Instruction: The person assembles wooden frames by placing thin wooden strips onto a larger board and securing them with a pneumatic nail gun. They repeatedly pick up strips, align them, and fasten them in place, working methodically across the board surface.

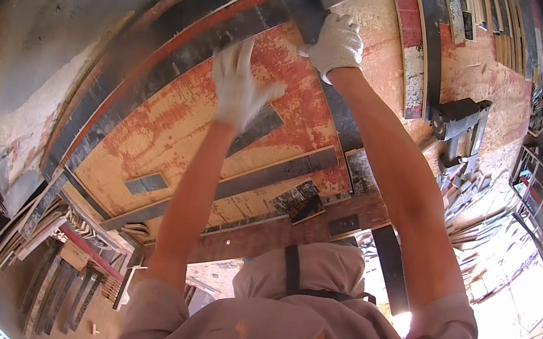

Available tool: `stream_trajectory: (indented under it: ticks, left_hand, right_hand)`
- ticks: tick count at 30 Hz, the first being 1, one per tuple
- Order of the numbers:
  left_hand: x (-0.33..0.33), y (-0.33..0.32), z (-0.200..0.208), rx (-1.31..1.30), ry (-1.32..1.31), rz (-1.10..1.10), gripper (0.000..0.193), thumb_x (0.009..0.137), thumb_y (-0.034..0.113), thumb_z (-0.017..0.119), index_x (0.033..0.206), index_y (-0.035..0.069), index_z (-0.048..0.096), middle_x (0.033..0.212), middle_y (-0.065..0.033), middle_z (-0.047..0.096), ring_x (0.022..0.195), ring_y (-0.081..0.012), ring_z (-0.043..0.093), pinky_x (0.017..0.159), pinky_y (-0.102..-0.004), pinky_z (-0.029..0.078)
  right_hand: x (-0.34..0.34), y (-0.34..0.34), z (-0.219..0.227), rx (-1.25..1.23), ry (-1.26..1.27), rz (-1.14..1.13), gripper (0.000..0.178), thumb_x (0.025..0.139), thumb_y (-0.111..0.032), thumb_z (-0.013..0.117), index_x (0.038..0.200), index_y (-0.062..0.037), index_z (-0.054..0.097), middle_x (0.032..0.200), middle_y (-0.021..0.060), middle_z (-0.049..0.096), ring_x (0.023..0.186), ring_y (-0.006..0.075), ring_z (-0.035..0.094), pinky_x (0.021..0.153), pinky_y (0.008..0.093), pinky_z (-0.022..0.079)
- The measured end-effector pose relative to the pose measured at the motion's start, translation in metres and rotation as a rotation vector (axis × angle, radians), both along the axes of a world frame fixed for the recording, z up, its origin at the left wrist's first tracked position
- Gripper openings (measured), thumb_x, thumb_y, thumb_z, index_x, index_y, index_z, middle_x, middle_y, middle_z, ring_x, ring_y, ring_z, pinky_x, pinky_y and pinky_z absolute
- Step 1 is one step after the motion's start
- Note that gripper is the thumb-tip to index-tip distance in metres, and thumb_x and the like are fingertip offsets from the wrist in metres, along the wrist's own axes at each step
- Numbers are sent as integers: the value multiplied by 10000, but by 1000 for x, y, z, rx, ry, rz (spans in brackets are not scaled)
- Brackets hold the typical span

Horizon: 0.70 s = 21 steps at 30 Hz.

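Observation:
My left hand [238,87], in a white glove and blurred by motion, hovers over a worn red and tan wooden tabletop [173,120]. Its fingers point away from me and the thumb stands apart; nothing shows in it. Farther off, at the top centre, my right hand [337,44] wears the same kind of glove. Its fingers are curled at the edge of a dark flat piece [306,17], with the thumb along the near side. The far end of that piece is blurred. A long black strip of board [207,37] runs along the table's far left side.
Dark offcuts [146,183] and a long dark strip [285,171] lie on the near part of the table. A black clamp-like metal fitting [460,120] sits at the right. Boards are stacked at the far right [496,28] and lower left [66,230].

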<state>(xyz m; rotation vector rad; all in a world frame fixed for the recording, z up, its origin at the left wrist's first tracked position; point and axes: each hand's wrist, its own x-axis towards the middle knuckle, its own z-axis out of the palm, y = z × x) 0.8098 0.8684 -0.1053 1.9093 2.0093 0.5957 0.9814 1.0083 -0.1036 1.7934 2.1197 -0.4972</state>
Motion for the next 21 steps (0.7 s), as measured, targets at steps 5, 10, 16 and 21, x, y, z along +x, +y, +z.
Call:
stream_trajectory:
  ticks: [5,10,16,21]
  left_hand:
    - [-4,-172,-4,-410,165,-2,953,761,443,847,1525,108,386,1355,-208,500,1284,-431,456,1076,-567,373]
    - [-33,-135,0,-574,-185,-99,751,824,352,784,1445,60,479,1321,-185,513,1197,-424,502,947,-568,443]
    - [-19,-87,6,-80,167,3,762,815,396,805,1430,80,486,1247,-182,556,1101,-384,552,946,-527,447]
    - [-11,-89,-4,-124,117,-28,763,758,358,849,1381,64,522,1225,-180,565,1090,-378,557,933,-524,455]
  right_hand:
    - [-3,-4,12,-26,96,-38,905,674,-490,894,1306,15,489,1276,224,538,1210,387,561,941,454,550]
    - [1,-5,12,-56,105,-35,990,676,-502,907,1391,9,452,1278,201,548,1195,356,581,898,429,568]
    - [-1,-3,8,-10,164,-58,856,664,-453,905,1240,33,499,1238,243,534,1183,395,559,935,461,534]
    - [1,-10,8,29,199,-55,869,674,-478,898,1243,37,490,1215,245,538,1150,389,577,921,461,536]
